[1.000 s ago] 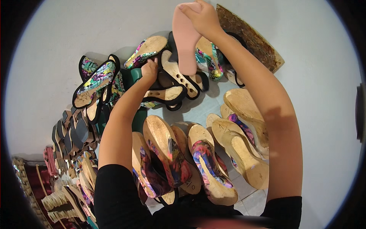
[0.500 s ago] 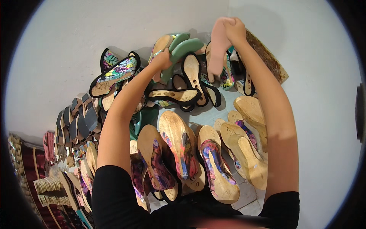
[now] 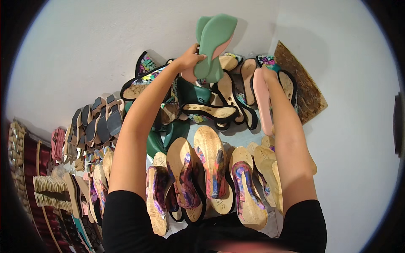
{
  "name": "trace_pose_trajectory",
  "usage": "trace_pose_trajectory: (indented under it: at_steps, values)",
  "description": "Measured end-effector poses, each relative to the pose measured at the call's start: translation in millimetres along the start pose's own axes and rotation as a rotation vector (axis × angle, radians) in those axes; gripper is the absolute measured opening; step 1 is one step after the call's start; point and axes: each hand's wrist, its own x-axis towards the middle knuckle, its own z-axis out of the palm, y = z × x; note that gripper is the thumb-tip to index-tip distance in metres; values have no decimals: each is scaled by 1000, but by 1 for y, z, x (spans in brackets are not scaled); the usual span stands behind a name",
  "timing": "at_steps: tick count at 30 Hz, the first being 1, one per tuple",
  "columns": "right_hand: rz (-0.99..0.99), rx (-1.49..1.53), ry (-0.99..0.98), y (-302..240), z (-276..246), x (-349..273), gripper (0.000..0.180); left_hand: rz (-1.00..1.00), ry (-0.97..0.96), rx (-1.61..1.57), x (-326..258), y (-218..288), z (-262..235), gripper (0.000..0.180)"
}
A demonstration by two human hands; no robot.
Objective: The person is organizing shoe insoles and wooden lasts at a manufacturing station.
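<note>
Left hand [image 3: 189,60] is up in the top middle of the frame, closed on a little bundle of green soles [image 3: 218,36] — looks like at least 2, fanned out a bit, with pink showing along the edges. Thumb's lying across the front of the bundle.

Right hand [image 3: 269,76] is over at the upper right of center, right up against the top end of a long pink sole [image 3: 262,101], which hangs at a slant with its lower end pointing down the frame. Fingers are mostly hidden, so can't really tell how closed that hand is.

Between and around the hands there's a jumble of black-edged sandals [image 3: 209,111], some with bright patterned sides, and a brown board [image 3: 306,88] leans against the wall [image 3: 97,50] at the upper right. Darker green pieces [image 3: 157,145] sit left of center, near the left forearm. Bottom middle is a row of tan wedges [image 3: 210,145] with purple-red patterns — and black-and-tan sandals [image 3: 114,122] pile up at mid left.
</note>
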Motion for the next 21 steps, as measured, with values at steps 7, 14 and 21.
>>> trace_pose_trajectory:
  at_steps: [7, 14, 21]
  values:
    - [21, -257, -41, -1, 37, -27, 64, -16, -24, -292, -57, 50, -37, 56]
    - [123, -238, 26, -25, 51, -75, 43, -7, -20, -526, -105, 56, -67, 48]
    - [-69, -387, -43, -22, 82, -88, 20, 12, 9, -656, -138, 57, -84, 45]
